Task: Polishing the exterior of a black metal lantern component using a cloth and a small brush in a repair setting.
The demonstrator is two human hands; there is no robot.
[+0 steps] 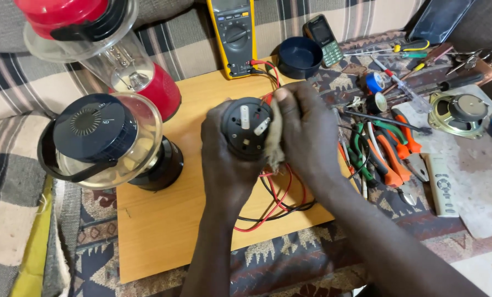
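My left hand (224, 165) grips a round black lantern base (247, 127) with white contacts on its face, held above a wooden board (163, 231). Against the base's right side my right hand (307, 135) presses a small tan cloth (274, 143). Red and black wires (279, 201) trail from under the base across the board.
A black lantern (105, 143) and a red lantern (100, 44) stand at the left. Behind the board are a yellow multimeter (233, 36), a dark blue bowl (299, 56) and a small phone (324, 33). Pliers and screwdrivers (392, 154), a speaker (459, 113) and a remote (441, 184) lie right.
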